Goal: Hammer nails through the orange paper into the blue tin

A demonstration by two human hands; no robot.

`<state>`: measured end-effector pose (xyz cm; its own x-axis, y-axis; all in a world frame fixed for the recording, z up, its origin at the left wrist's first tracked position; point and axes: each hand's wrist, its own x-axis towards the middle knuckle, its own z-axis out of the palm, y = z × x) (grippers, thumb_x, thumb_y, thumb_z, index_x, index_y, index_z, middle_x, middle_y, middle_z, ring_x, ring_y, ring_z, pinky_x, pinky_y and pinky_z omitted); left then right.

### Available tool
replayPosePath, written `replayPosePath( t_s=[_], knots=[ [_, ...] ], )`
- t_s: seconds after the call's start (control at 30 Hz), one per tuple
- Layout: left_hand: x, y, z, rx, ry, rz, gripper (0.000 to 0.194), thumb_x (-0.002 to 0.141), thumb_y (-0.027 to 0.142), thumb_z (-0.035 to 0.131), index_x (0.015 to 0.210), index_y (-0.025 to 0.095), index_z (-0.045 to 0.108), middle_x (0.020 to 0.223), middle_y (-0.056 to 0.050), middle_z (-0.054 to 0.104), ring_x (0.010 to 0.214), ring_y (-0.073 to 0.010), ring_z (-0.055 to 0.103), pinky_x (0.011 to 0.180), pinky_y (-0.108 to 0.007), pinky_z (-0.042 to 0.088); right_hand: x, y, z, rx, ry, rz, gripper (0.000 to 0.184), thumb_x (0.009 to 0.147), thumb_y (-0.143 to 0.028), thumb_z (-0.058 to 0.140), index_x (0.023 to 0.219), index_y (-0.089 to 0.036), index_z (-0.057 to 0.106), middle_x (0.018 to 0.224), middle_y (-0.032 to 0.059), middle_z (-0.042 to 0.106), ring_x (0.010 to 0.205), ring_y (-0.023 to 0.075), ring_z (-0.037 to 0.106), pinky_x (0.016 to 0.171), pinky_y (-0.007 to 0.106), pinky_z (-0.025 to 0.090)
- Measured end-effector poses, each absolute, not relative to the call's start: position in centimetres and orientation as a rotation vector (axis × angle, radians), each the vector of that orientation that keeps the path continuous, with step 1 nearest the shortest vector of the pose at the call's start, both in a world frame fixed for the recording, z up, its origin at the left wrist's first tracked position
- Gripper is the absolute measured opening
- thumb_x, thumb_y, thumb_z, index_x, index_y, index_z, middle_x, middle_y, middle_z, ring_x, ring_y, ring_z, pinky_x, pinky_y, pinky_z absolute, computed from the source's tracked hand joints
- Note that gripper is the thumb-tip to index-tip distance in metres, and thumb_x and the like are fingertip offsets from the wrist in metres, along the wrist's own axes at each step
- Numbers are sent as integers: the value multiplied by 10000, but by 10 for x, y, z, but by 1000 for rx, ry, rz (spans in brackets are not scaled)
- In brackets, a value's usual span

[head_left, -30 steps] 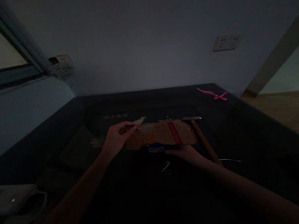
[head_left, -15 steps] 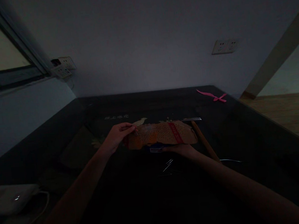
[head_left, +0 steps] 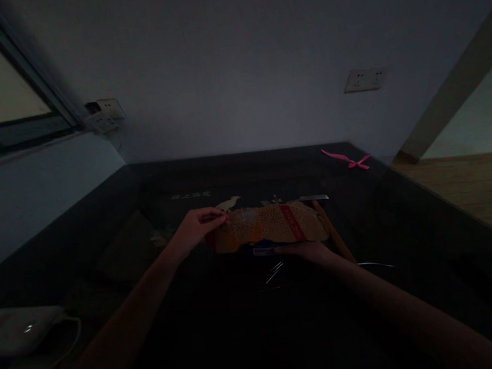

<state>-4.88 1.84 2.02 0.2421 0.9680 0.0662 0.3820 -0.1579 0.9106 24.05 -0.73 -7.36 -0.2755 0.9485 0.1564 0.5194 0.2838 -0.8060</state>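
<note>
A brown piece of cardboard (head_left: 271, 224) is covered in small dark spots and crossed by a red band with lettering. It has an orange patch, and something dark blue with a pale label (head_left: 263, 251) shows under its front edge. My right hand (head_left: 307, 251) grips it from below, fingers partly hidden beneath. Above its left end, my left hand (head_left: 198, 227) is closed in a pinch, fingertips at the surface. What the pinch holds is too small and dark to make out. Several thin shiny slivers (head_left: 274, 272) lie on the dark tabletop (head_left: 227, 169) in front.
Behind my right hand lies a wooden-handled tool (head_left: 335, 234) with a flat metal head, resembling a hammer. A thin wire (head_left: 375, 264) is beside it. A pink ribbon (head_left: 350, 161) lies at the back right, a white device with a cable (head_left: 22, 329) at the left. Wall sockets (head_left: 365, 79) are beyond.
The view has tilted slightly. The cardboard sits a little lower and further right in view. My left hand stays pinched at its left end; my right hand keeps its grip underneath.
</note>
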Motion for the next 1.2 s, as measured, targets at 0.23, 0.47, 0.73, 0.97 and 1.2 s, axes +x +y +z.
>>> replayPosePath(
  t_s=[0.23, 0.47, 0.73, 0.97, 1.2],
  knots=[
    [-36, 8, 42, 1823, 1281, 1137, 185, 744, 332, 665, 815, 165, 702, 850, -64, 749, 815, -206, 691, 778, -318, 545, 287, -14, -79, -1380, -2065, 594, 385, 901, -301, 613, 1266, -200, 542, 1338, 99, 534, 1138, 288, 556, 916, 527, 465],
    [18, 31, 26, 1886, 1162, 1148, 118, 764, 245, 640, 839, 168, 686, 851, -55, 735, 777, -173, 690, 773, -316, 554, 338, -42, -73, -1696, -2069, 236, 466, 811, -243, 624, 1270, -226, 547, 1286, 145, 518, 1229, 382, 425, 982, 587, 386],
    [28, 38, 1, 1951, 1184, 1181, 102, 808, 226, 612, 871, 169, 669, 885, -53, 720, 807, -174, 683, 785, -319, 554, 339, -38, -72, -1898, -2065, 214, 599, 868, -314, 511, 1416, -103, 395, 1092, 193, 583, 984, 344, 606, 853, 476, 496],
    [30, 38, 2, 1917, 1170, 1178, 74, 806, 211, 612, 837, 173, 668, 858, -48, 719, 824, -180, 684, 807, -332, 547, 341, -34, -72, -1959, -2064, 254, 593, 898, -292, 462, 1447, -138, 301, 1148, 170, 626, 1005, 296, 648, 827, 396, 512],
    [32, 39, -1, 1913, 1153, 1155, 72, 804, 203, 619, 842, 170, 671, 858, -46, 717, 822, -183, 684, 804, -327, 543, 345, -36, -65, -2112, -2040, 251, 585, 916, -221, 374, 1474, -78, 271, 1111, 261, 624, 790, 358, 699, 627, 465, 516]
  ],
)
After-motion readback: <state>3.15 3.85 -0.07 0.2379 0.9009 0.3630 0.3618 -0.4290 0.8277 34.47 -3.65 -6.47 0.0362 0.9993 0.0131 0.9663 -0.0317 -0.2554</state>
